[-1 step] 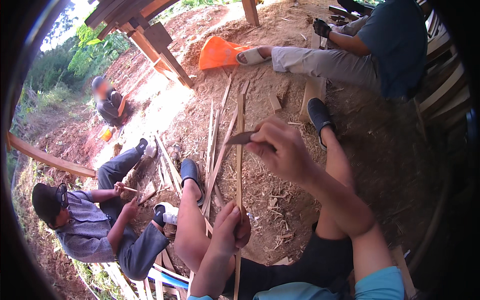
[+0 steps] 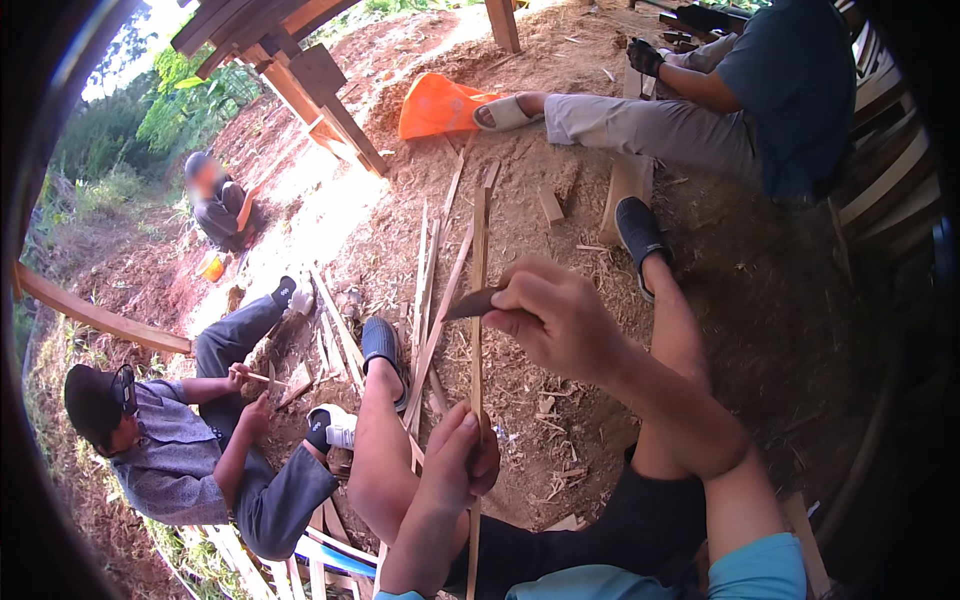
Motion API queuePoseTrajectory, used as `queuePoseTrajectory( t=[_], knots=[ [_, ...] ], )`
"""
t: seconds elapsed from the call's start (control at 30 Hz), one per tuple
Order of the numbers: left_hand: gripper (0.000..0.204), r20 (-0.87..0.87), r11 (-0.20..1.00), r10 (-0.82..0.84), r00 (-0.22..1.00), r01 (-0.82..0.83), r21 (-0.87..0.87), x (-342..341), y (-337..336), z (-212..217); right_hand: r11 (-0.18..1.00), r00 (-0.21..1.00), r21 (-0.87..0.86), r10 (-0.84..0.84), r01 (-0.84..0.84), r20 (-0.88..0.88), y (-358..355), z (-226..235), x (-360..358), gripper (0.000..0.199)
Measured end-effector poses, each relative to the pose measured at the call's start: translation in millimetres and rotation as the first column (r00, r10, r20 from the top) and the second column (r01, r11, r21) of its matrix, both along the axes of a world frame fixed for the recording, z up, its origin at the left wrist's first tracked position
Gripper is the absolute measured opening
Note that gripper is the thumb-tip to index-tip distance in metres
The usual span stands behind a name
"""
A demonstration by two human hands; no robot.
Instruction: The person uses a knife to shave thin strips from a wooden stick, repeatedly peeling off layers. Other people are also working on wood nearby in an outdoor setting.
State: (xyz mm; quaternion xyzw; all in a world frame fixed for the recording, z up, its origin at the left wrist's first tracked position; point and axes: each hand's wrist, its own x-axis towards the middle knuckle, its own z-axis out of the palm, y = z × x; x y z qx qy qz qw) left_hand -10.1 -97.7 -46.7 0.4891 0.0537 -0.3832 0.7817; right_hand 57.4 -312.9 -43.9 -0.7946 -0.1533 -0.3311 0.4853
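Note:
My left hand [image 2: 462,452] is closed around a long, narrow wooden strip [image 2: 481,235], which runs from between my legs out toward the far ground. Farther along it, my right hand [image 2: 560,312] grips a knife by the handle, hidden in the fingers. Its dark, pointed blade [image 2: 468,304] lies across the strip, tip to the left. Whether the edge bites into the wood I cannot tell. Both hands are above the ground between my knees.
Loose wooden strips [image 2: 428,275] and shavings [image 2: 560,470] litter the dirt around my feet. A person [image 2: 180,450] sits at left, another [image 2: 790,100] at far right, and a third [image 2: 220,210] farther back. An orange bag [image 2: 435,105] lies beyond, near a timber frame [image 2: 330,110].
My right hand and the knife have shifted slightly toward me along the strip. My left hand keeps its hold in nearly the same place.

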Motion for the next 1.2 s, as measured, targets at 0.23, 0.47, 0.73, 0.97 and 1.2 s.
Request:
queuePoseTrajectory(
  t=[0.23, 0.47, 0.73, 0.97, 1.2],
  knots=[
    [0.02, 0.005, 1.0, -0.022, 1.0, 0.022, 0.017, 2.7, 2.8, 6.8, 0.989, 0.986, 0.032, 0.147, -0.145, -0.083, 3.7, -1.6, -11.6, 0.022],
    [0.017, -0.008, 1.0, -0.02, 1.0, 0.02, 0.016, 2.9, -2.4, 7.7, 0.995, 0.991, -0.006, 0.103, -0.104, -0.08, 14.4, -5.7, -28.2, 0.022],
    [0.017, 0.024, 0.999, -0.027, 0.999, 0.027, 0.021, -2.3, 2.2, 5.5, 0.992, 0.999, 0.111, 0.054, -0.054, -0.001, 12.6, -7.6, -17.3, 0.02],
    [0.017, -0.011, 1.0, -0.023, 1.0, 0.023, 0.011, -2.9, 0.0, 8.0, 0.996, 0.998, 0.066, 0.06, -0.06, -0.004, 17.2, -6.6, -18.2, 0.023],
    [0.016, -0.013, 1.0, -0.014, 1.0, 0.015, 0.027, -3.6, 1.8, 7.8, 0.989, 0.988, -0.019, 0.149, -0.15, -0.03, 13.1, -7.3, -20.1, 0.023]
  ],
)
